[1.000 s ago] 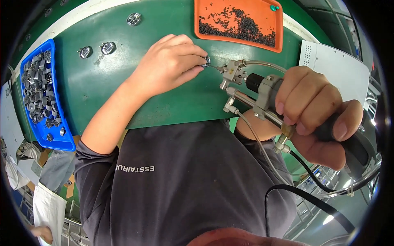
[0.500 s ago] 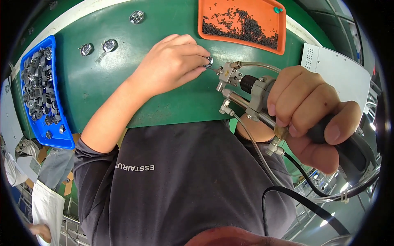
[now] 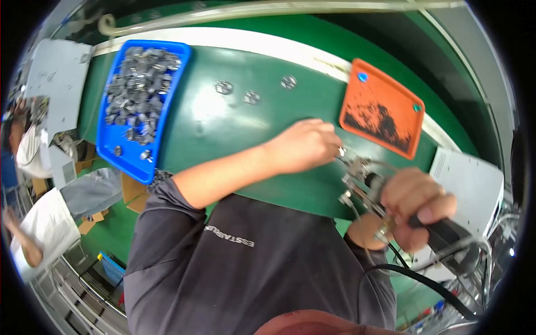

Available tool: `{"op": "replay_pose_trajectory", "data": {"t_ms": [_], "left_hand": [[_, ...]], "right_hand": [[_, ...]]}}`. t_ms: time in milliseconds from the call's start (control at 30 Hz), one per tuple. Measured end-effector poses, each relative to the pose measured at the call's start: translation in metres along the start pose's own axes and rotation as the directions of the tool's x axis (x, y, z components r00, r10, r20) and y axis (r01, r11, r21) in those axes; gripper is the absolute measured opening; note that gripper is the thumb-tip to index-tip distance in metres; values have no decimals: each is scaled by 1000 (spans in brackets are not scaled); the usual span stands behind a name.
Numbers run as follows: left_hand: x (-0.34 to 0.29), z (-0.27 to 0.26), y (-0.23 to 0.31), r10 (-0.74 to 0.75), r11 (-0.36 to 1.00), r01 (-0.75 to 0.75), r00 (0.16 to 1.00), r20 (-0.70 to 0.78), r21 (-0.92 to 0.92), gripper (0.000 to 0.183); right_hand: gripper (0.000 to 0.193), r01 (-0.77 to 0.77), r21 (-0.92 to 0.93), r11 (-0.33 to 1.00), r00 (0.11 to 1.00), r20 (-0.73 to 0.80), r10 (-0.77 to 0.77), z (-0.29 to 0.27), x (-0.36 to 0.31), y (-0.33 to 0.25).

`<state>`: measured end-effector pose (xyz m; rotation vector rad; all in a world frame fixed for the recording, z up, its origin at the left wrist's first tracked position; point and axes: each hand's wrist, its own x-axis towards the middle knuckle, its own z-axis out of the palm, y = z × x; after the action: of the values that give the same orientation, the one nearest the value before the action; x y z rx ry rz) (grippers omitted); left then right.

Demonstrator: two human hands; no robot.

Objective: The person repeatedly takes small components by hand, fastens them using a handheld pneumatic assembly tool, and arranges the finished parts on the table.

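Note:
My left hand [image 3: 306, 146] is over the green table with its fingers pinched on a small round metal part [image 3: 341, 151], mostly hidden by the fingertips. My right hand [image 3: 416, 204] is wrapped round the dark grip of a hose-fed dispensing gun [image 3: 362, 187] and looks blurred. The gun's thin nozzle points at the metal part; whether they touch I cannot tell. Farther off on the table lie three similar round parts, one at the left [image 3: 224, 87], one in the middle [image 3: 251, 97] and one at the right [image 3: 288, 82].
A blue tray [image 3: 187, 58] at the left holds many grey, metallic pieces. At the right an orange tray [image 3: 357, 75] holds tiny black bits. A pale metal box [image 3: 469, 187] stands beyond my right hand. A black hose [image 3: 424, 279] loops near my body. Another person [image 3: 47, 229] is at far left.
The whole view has swung, so the table and trays appear shifted and tilted. My left hand still pinches the metal part, and my right hand still grips the gun with its nozzle beside it.

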<state>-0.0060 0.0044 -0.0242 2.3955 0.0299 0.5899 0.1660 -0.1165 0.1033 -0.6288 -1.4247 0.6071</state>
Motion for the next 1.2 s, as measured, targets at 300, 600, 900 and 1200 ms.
{"op": "replay_pose_trajectory", "data": {"t_ms": [300, 600, 900, 1200], "left_hand": [[-75, -174, -12, -104, 664, 441, 854, -510, 604, 13], [-65, -163, -15, -233, 728, 528, 791, -566, 437, 13], [2, -73, -30, -369, 795, 430, 903, -221, 428, 13], [14, -49, 5, -484, 875, 484, 875, 12, 25, 18]], "right_hand": [[37, 84, -81, 993, 980, -174, -97, -20, -14, -30], [39, 94, -76, 993, 979, -174, -106, -22, -15, -22], [41, 116, -14, 993, 986, -123, -117, -30, -14, -18], [40, -61, -93, 994, 994, -93, 53, -40, -16, -30]]}}
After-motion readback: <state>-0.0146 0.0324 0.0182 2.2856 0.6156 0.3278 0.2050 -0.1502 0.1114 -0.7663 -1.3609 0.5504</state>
